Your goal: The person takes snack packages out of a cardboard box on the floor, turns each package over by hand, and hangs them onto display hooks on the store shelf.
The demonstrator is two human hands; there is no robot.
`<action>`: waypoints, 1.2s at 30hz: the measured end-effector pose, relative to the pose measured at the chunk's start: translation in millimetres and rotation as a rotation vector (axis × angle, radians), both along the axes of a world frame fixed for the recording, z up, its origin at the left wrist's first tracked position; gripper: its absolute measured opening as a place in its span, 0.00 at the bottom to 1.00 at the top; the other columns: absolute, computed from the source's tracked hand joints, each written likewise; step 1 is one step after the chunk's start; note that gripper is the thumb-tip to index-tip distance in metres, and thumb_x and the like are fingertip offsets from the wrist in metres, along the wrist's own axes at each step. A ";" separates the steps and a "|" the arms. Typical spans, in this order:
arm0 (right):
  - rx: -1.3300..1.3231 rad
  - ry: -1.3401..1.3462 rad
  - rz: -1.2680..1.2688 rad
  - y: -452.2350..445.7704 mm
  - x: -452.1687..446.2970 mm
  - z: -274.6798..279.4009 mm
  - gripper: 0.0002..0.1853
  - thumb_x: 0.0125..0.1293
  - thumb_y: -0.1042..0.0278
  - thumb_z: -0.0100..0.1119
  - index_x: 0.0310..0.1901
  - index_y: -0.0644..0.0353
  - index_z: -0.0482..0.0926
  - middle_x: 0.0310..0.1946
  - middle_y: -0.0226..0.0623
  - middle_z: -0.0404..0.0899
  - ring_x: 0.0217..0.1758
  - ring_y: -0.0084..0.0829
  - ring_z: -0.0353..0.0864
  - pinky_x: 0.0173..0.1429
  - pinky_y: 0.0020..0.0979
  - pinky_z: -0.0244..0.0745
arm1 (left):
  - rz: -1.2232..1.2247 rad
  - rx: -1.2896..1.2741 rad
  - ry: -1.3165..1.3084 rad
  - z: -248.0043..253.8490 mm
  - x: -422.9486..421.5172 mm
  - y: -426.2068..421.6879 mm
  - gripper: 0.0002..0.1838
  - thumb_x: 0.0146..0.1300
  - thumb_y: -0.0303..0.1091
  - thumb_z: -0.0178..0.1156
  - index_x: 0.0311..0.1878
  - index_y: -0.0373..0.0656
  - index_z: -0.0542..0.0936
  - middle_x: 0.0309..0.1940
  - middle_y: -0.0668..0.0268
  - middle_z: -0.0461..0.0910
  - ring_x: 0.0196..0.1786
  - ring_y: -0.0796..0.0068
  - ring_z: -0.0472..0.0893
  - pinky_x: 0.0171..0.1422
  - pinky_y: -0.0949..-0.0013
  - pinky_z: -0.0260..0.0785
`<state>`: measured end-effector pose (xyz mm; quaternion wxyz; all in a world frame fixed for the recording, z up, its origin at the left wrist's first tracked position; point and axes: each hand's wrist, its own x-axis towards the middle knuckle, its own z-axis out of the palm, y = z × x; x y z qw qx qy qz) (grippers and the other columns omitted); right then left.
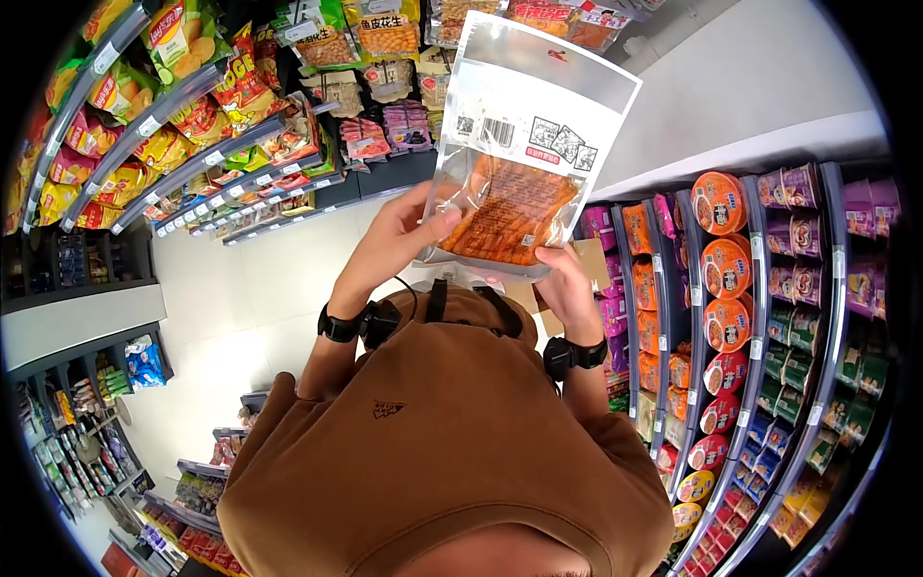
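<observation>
A snack pouch (524, 144) with a white printed top and a clear window over orange-brown food is held up in front of the body. My left hand (399, 236) grips its lower left edge, the thumb lying over the front. At the lower right corner, my right hand (567, 284) pinches the pouch with the thumb on the front. The fingers behind the pouch are mostly hidden. Each wrist wears a black strapped device.
Shelves of chip bags (183, 38) curve along the upper left, with hanging snack packets (385, 29) at the top. Racks of instant noodle bowls (726, 264) stand on the right. Pale floor tiles (231, 288) show at left, with more shelves (96, 423) at lower left.
</observation>
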<state>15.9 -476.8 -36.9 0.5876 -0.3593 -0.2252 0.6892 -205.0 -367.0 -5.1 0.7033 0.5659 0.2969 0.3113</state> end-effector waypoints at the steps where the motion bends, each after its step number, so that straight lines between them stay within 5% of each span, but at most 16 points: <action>1: 0.005 -0.009 0.028 1.0 -0.4 0.0 0.27 0.67 0.69 0.47 0.65 0.73 0.59 0.61 0.49 0.68 0.64 0.43 0.69 0.67 0.45 0.64 | -0.010 0.012 0.031 1.6 -0.7 -2.2 0.18 0.67 0.38 0.60 0.56 0.39 0.76 0.36 0.73 0.77 0.36 0.87 0.72 0.38 0.81 0.63; 15: 0.126 -0.244 0.179 24.7 -8.8 23.2 0.31 0.67 0.68 0.43 0.70 0.69 0.52 0.66 0.43 0.64 0.69 0.35 0.62 0.73 0.37 0.53 | 0.068 -0.084 0.105 0.1 -15.8 -0.4 0.18 0.67 0.36 0.60 0.58 0.41 0.77 0.37 0.74 0.78 0.38 0.87 0.73 0.42 0.80 0.68; 28: 0.137 -0.126 0.236 16.9 -18.3 20.6 0.31 0.67 0.71 0.39 0.71 0.67 0.47 0.67 0.46 0.61 0.67 0.40 0.66 0.67 0.41 0.64 | 0.100 -0.045 0.148 3.7 -19.9 -7.8 0.20 0.66 0.40 0.61 0.57 0.42 0.77 0.31 0.76 0.77 0.31 0.90 0.68 0.34 0.81 0.62; 36: 0.131 -0.092 0.236 -0.8 -18.2 24.7 0.31 0.68 0.67 0.40 0.70 0.67 0.48 0.61 0.50 0.68 0.56 0.45 0.76 0.61 0.42 0.71 | 0.011 -0.079 0.209 11.5 -18.6 -15.8 0.21 0.67 0.41 0.61 0.59 0.42 0.76 0.31 0.76 0.77 0.31 0.89 0.69 0.35 0.81 0.63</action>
